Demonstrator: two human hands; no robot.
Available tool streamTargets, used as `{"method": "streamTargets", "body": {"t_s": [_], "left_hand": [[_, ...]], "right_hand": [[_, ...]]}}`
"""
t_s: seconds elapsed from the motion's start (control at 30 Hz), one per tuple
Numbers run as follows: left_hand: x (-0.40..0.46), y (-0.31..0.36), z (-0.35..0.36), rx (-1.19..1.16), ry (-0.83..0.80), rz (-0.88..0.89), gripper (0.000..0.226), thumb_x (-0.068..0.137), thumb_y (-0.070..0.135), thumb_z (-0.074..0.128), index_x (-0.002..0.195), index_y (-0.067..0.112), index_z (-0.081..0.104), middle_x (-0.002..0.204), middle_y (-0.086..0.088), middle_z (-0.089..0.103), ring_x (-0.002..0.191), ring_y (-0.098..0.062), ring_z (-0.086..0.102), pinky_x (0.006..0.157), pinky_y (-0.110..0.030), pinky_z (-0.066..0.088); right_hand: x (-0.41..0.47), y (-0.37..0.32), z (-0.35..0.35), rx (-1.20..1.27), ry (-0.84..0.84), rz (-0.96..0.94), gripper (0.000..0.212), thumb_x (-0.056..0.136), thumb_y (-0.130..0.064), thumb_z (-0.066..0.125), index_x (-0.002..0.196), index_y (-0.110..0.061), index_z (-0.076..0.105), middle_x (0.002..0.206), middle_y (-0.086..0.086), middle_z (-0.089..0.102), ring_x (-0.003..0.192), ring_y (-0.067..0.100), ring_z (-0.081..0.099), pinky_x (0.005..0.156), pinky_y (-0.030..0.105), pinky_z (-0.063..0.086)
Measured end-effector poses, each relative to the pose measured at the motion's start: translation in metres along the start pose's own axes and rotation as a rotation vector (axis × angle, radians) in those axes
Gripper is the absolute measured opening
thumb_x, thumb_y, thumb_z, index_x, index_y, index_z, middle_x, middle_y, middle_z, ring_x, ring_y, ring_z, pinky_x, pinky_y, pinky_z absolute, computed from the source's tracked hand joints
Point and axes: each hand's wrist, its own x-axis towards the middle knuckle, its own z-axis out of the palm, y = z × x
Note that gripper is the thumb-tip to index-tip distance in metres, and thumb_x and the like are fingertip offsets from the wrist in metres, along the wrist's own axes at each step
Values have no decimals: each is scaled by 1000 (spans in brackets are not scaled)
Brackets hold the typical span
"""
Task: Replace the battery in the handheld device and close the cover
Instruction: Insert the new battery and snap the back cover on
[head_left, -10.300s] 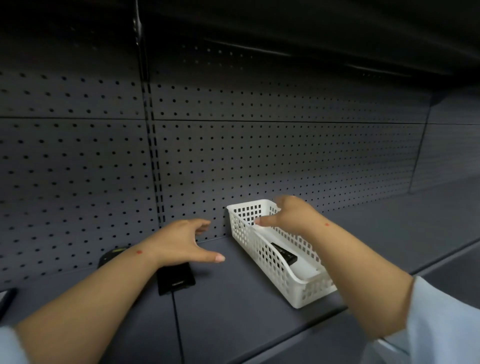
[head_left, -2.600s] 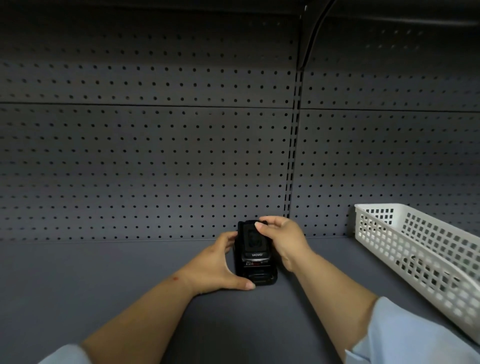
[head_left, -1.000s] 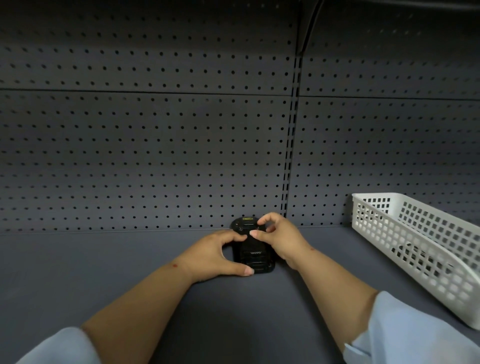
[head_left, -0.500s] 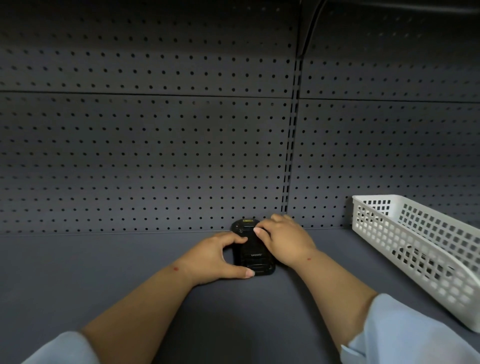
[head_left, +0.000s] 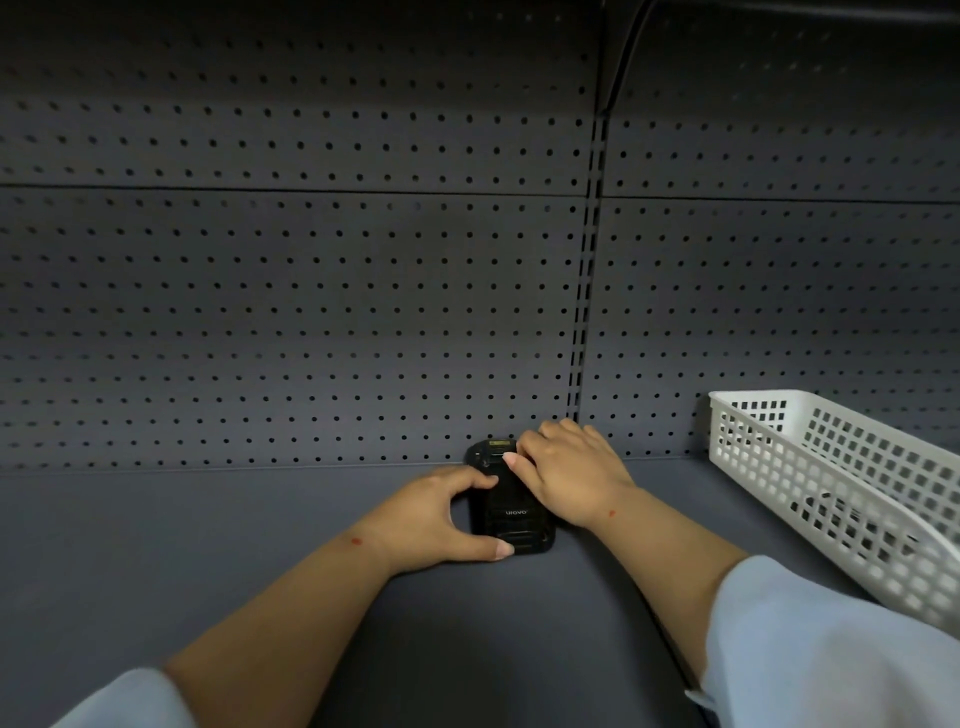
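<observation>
The small black handheld device (head_left: 511, 512) lies flat on the dark grey shelf (head_left: 208, 545), its long side pointing away toward the dotted back wall (head_left: 311, 312). The left hand (head_left: 436, 519) hugs its side. The right hand (head_left: 563, 475) presses flat on top, fingers spread. I think the cover is being pushed shut; next it needs a firm push until it clicks.

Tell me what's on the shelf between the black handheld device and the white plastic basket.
Only the right hand and forearm; otherwise bare grey shelf between black handheld device and white plastic basket, head view.
</observation>
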Motion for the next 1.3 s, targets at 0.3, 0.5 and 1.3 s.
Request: {"method": "streamTargets", "body": {"t_s": [0.3,0.5,1.3], "left_hand": [[0,1,0,6,8,-2,75,61,51,76,127,32,46,135,11,46,121,-1,41,101,-18,31],[-1,3,-1,15,-19,-13,74,62,50,76,127,34,43,136,11,44,121,-2,40,102,-19,31],[30,22,-32,484,-343,-128,113,49,72,70,141,33,18,140,4,37,128,-18,37,107,-34,33]], "right_hand": [[4,-1,3,41,-12,36,44,93,-50,29,100,-16,55,107,4,56,109,22,45,97,37,32],[-2,-1,12,131,40,96,41,95,-45,28,103,-15,54,106,5,58,106,23,47,91,36,37],[-7,0,16,227,100,103,42,97,-40,26,98,-13,58,100,6,60,99,22,49,86,34,41]]}}
